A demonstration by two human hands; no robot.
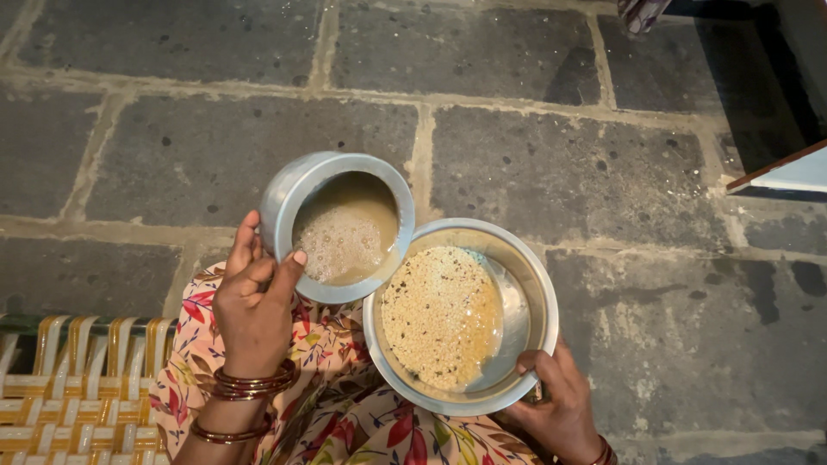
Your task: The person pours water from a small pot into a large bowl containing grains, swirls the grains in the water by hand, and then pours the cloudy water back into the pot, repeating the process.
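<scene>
Left hand (254, 301): clamped on steel pot (336, 226), tilted so cloudy water is kept level;
Right hand (556, 400): clamped on steel bowl (525, 284), tipped so wet grains (439, 314) are gathered aside.

Person, seated: cream floral garment (345, 413) with red, yellow and green leaf print; stacked dark red-brown bangles (251, 383) on left wrist; similar bangle (606, 451) on right wrist.

A floor (551, 172) of large dark grey stone slabs is seen below, split by pale, worn mortar joints. A woven seat (77, 387) of yellow and white straps is caught at lower left. Deep shadow is cast across the upper right corner.
</scene>
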